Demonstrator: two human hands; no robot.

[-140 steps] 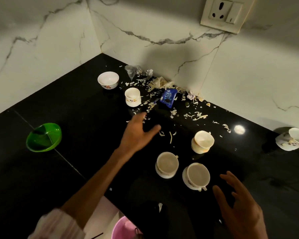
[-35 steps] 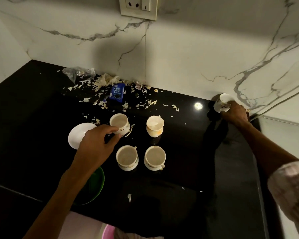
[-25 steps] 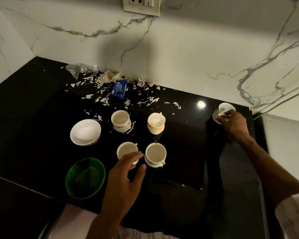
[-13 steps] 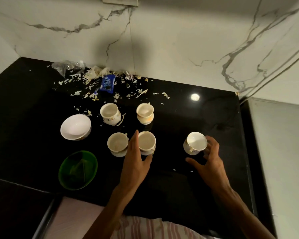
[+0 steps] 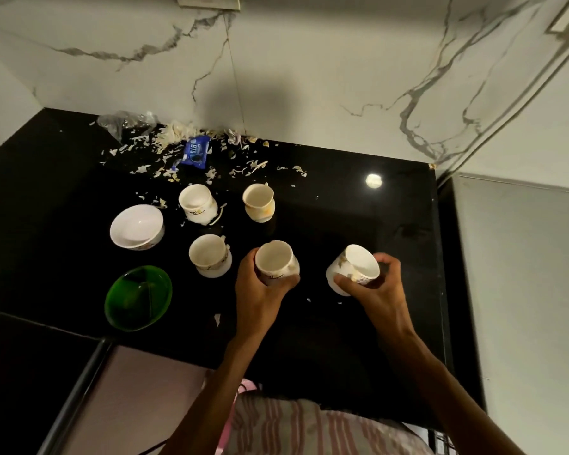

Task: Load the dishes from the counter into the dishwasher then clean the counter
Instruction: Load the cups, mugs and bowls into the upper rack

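Note:
On the black counter [image 5: 358,218] my left hand [image 5: 260,292] grips a white patterned cup [image 5: 275,261] around its side. My right hand [image 5: 380,284] holds another white cup [image 5: 355,267], tilted to the right. Three more cups stand free: one [image 5: 209,256] just left of my left hand, one [image 5: 196,203] behind it, and a yellowish one [image 5: 258,201] at the back. A white bowl [image 5: 137,226] and a green bowl [image 5: 138,297] sit to the left.
Paper scraps, a blue snack wrapper [image 5: 196,152] and a clear plastic bag [image 5: 122,121] litter the back corner by the marble wall. A grey appliance surface [image 5: 519,290] borders the counter on the right. A dark rail [image 5: 73,392] runs below the counter's front left edge.
My left hand closed around the front middle cup. My right hand took hold of the rightmost cup and tipped it. The view moved closer.

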